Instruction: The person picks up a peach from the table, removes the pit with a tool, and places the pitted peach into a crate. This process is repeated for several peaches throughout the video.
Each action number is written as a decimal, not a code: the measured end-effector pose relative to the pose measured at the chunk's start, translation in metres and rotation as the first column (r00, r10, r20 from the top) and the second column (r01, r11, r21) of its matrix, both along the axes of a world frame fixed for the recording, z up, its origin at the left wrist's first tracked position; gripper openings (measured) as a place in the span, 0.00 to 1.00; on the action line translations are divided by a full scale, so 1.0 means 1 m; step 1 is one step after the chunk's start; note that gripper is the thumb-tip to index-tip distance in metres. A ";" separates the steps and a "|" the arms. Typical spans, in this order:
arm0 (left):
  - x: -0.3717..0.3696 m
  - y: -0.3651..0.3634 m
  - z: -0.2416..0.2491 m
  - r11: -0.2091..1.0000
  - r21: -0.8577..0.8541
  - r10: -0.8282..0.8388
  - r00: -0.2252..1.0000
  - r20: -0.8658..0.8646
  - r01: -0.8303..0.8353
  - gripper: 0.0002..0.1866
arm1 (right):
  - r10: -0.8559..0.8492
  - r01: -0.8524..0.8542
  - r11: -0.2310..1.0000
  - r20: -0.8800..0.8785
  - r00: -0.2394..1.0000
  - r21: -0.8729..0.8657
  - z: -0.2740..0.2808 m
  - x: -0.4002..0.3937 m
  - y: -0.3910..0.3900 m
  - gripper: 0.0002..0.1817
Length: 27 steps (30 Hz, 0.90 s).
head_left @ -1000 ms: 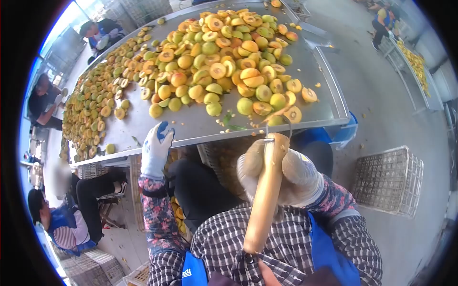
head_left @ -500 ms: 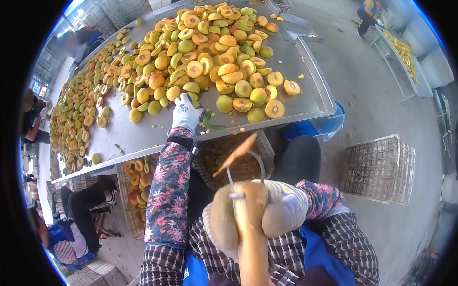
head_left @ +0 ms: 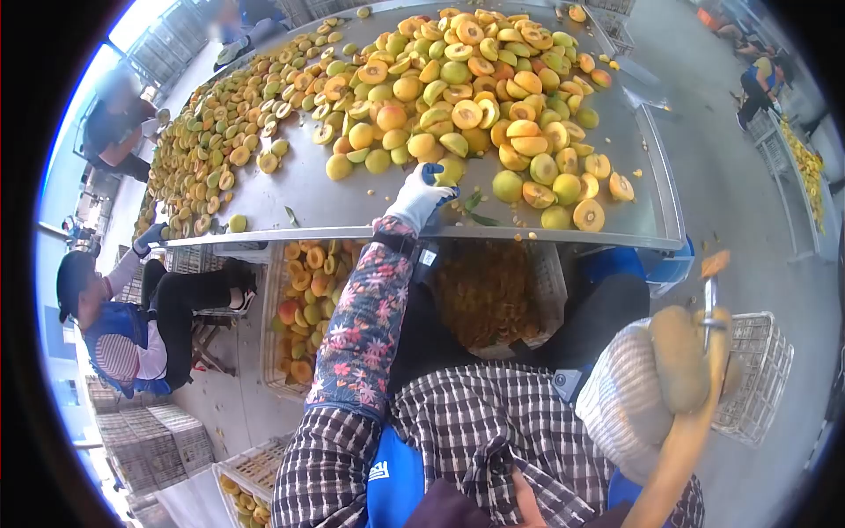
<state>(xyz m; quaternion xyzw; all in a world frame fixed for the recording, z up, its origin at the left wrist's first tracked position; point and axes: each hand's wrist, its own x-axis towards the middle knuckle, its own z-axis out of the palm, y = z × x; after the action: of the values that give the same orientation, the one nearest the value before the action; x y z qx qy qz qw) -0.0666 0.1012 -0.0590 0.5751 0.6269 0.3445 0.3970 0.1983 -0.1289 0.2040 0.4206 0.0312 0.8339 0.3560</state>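
My left hand (head_left: 422,195), in a white glove with blue fingertips, is at the table's front edge. Its thumb and fingers curl around a yellow-green peach (head_left: 451,170) beside the pile. My right hand (head_left: 627,392), in a striped glove with brown coating, is low on the right, closed around a wooden-handled pitting tool (head_left: 685,440). The tool's metal loop points upward, and a small orange piece of peach (head_left: 716,264) is at its tip. Halved and whole peaches (head_left: 466,114) are heaped on the metal table (head_left: 290,185) ahead.
Below the table edge stand a crate (head_left: 550,290) of brownish scraps and a crate (head_left: 271,339) of peach halves. A grey crate (head_left: 764,378) is on the floor at right. Co-workers sit at left, one in a blue vest (head_left: 123,339). Another table (head_left: 789,172) with fruit stands far right.
The view has swung left. My right hand and the pitting tool have moved rightward from in front of my body. My left hand remains at the pile's front edge, its fingers now around a peach.
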 end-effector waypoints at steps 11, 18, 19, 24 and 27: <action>0.013 -0.109 0.083 0.947 -0.205 0.167 0.168 0.972 0.246 0.21 | -0.463 0.024 0.878 0.862 -0.206 0.478 -0.122 0.006 0.065 0.14; 0.036 -0.129 0.090 0.850 0.482 -0.222 0.974 -0.040 0.214 0.28 | -0.712 -0.429 0.155 -0.201 -0.673 0.890 -0.134 -0.033 0.075 0.14; 0.037 -0.127 0.088 0.791 0.551 -0.220 0.964 -0.147 0.265 0.26 | -0.712 -0.433 0.153 -0.205 -0.672 0.888 -0.133 -0.035 0.076 0.14; 0.048 -0.131 0.071 0.977 0.205 -0.170 0.800 0.575 0.060 0.19 | -0.638 -0.684 0.115 -0.474 -0.606 0.720 -0.139 -0.035 0.082 0.13; 0.050 -0.127 0.056 1.000 0.017 -0.012 0.678 0.735 0.000 0.23 | -0.666 -0.771 0.109 -0.530 -0.525 0.628 -0.141 -0.026 0.080 0.14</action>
<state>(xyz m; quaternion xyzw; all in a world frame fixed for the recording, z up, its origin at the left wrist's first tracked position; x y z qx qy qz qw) -0.0161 -0.0261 -0.0032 0.3938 0.4105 0.5496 0.6118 0.1728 -0.0490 0.0631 0.4563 0.8630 -0.1162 -0.1829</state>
